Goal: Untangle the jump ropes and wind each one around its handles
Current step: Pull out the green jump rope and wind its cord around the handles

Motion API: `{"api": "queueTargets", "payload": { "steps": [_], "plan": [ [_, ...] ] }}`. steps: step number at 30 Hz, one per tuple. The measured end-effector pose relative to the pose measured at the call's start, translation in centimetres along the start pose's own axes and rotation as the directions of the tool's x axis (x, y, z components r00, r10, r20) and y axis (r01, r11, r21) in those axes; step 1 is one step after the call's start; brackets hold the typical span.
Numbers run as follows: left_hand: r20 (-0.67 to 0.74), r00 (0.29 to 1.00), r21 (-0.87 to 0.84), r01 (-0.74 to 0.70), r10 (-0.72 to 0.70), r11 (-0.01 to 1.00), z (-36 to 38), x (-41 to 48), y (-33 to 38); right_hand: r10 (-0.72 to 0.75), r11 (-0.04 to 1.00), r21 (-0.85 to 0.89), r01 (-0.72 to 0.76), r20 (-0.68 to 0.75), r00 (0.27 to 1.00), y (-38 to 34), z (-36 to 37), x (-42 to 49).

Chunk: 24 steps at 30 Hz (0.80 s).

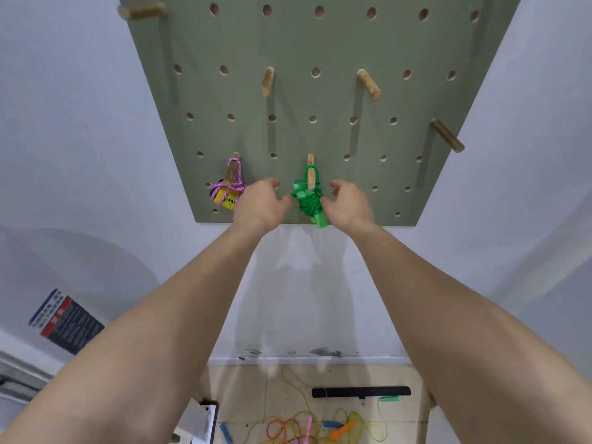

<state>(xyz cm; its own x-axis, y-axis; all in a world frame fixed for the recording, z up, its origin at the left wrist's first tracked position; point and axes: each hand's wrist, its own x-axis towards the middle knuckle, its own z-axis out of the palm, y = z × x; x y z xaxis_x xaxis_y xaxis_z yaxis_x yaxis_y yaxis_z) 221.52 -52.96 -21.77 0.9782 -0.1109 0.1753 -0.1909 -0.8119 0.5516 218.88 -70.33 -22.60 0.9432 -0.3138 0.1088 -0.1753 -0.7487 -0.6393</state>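
A green jump rope (309,200), wound around its green handles, hangs by a loop from a wooden peg (310,172) on the green pegboard (320,100). My left hand (261,205) is just left of it and my right hand (347,203) just right, both with relaxed fingers and holding nothing. To the left, a pink rope wound on yellow handles (226,193) hangs from another peg. Far below, on a wooden table (243,392), lies a tangle of yellow, orange and pink ropes (307,427) with blue and orange handles.
Several bare wooden pegs, among them one at the middle right (369,84), stick out of the board. A black bar (361,391) lies on the table. A printed sheet (65,322) is fixed to the wall at the lower left.
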Motion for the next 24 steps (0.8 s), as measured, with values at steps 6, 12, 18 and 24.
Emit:
{"api": "queueTargets", "payload": {
  "steps": [6,12,18,24],
  "plan": [
    [0.106,0.988,0.369,-0.14,0.108,0.919,-4.4,-5.1,-2.3,-0.031,0.927,-0.37,0.062,0.091,0.995,-1.8,-1.9,-6.2],
    [0.166,0.963,0.477,-0.265,0.21,0.838,-7.7,-9.4,-4.5,-0.04,0.844,-0.532,0.076,0.077,0.996,-4.4,-2.0,-12.8],
    [0.211,0.945,0.483,-0.322,0.249,0.814,-8.6,-12.2,-5.9,-0.047,0.821,-0.565,0.082,0.075,0.996,-6.0,-1.7,-17.3],
    [0.222,0.955,0.428,-0.275,0.195,0.861,-6.0,-15.0,-5.9,-0.05,0.823,-0.557,0.117,0.134,0.99,-3.9,0.0,-18.7]
  ]
}}
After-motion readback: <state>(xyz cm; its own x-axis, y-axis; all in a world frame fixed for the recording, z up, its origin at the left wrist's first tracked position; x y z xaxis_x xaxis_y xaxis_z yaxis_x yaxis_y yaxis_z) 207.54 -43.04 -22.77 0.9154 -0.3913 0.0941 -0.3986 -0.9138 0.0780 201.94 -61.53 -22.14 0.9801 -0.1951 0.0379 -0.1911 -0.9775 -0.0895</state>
